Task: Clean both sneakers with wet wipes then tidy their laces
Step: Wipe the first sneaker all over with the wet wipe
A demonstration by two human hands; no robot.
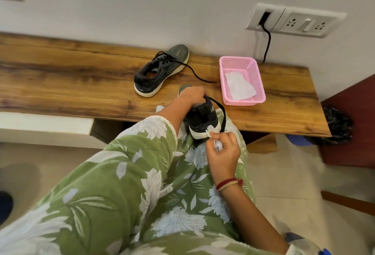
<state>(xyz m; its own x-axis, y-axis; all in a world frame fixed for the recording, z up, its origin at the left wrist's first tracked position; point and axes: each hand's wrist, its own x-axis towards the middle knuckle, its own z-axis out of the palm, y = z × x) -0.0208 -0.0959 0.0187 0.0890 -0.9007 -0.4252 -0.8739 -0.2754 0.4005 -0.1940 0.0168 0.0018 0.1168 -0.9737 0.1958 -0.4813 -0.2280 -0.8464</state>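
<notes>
Sneaker in hand (203,118): held over the lap at the near edge of the wooden table (60,76), long axis running away from the person, heel nearest, toe hidden under the left hand (192,94), which grips the upper from above. Right hand (223,150), the nearer one, pinches a crumpled wet wipe (209,132) against the white heel sole; judged step: wiping the heel rim. Second sneaker (160,72) lies on the table beyond, lace trailing loose. Pink basket (242,103), to the right, holds a spare wipe (239,87).
</notes>
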